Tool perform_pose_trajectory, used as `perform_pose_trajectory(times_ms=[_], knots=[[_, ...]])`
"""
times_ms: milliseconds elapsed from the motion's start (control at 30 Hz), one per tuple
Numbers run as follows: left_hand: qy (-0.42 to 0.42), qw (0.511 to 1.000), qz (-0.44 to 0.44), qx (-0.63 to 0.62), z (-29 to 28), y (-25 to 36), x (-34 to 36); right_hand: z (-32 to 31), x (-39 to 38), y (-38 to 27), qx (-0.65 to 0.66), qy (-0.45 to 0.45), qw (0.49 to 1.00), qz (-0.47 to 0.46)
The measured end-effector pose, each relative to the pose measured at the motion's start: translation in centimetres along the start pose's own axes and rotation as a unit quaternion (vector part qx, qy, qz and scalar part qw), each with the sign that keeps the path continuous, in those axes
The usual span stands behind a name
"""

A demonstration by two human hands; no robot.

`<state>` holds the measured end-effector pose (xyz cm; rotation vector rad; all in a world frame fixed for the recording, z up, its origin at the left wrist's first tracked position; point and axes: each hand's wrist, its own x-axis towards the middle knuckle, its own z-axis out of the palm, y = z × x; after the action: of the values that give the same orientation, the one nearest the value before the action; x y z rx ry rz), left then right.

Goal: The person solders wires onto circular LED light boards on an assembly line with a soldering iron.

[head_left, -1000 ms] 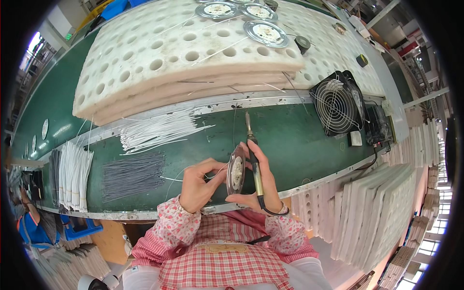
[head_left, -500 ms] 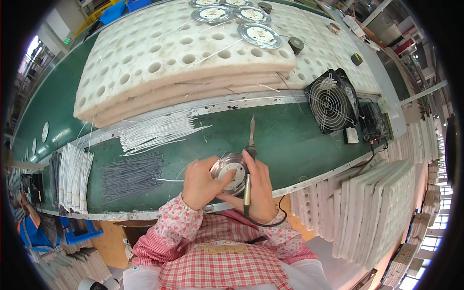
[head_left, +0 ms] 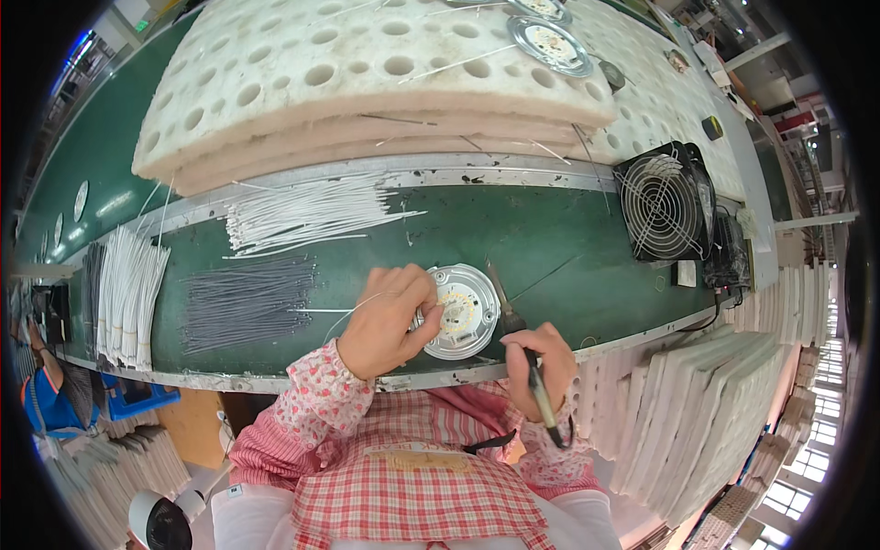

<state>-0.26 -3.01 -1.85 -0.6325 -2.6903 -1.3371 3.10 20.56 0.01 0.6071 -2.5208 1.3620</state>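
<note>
A round metal lamp base [head_left: 463, 339] with a pale circuit board in its middle lies on the green bench in front of me. My left hand [head_left: 392, 316] is closed at its left side, thumb and fingers pinched together near the board. A white wire [head_left: 321, 311] runs out leftward from this hand, and a thin curved strand shows beside it; the fingertips hide their ends. My right hand [head_left: 543, 367] grips a soldering iron [head_left: 511, 319] by its handle, just right of the base. The iron's tip points away from me, beside the base's rim.
White wires [head_left: 307, 215] and dark grey wires [head_left: 247, 304] lie in piles to the left, near standing bundles [head_left: 133, 298]. White foam blocks with holes [head_left: 284, 101] carry more lamp bases [head_left: 552, 46] at the back. A black fan [head_left: 662, 203] stands at the right.
The lamp base has been set down flat on the bench. My right hand has left it, moved right and taken the soldering iron into a working grip. My left hand stays at the base.
</note>
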Motion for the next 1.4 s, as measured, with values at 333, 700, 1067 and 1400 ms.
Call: perform_pose_trajectory(times_ms=[333, 700, 1067, 1400], knots=[[-0.009, 1.0, 0.001, 0.005, 0.1, 0.0, 0.2, -1.0, 0.7, 0.1, 0.065, -0.077, 0.995, -0.026], [0.012, 0.997, 0.028, 0.077, 0.9, 0.4, 0.2, -0.5, 0.4, 0.3, 0.033, -0.091, 0.994, -0.055], [-0.049, 0.979, 0.091, 0.175, -0.7, 0.0, -2.1, 0.0, -0.6, 1.2, 0.098, -0.053, 0.994, -0.003], [-0.087, 0.949, 0.134, 0.27, -0.8, 0.2, -2.7, -0.2, -1.0, -0.4, 0.082, -0.004, 0.988, 0.132]])
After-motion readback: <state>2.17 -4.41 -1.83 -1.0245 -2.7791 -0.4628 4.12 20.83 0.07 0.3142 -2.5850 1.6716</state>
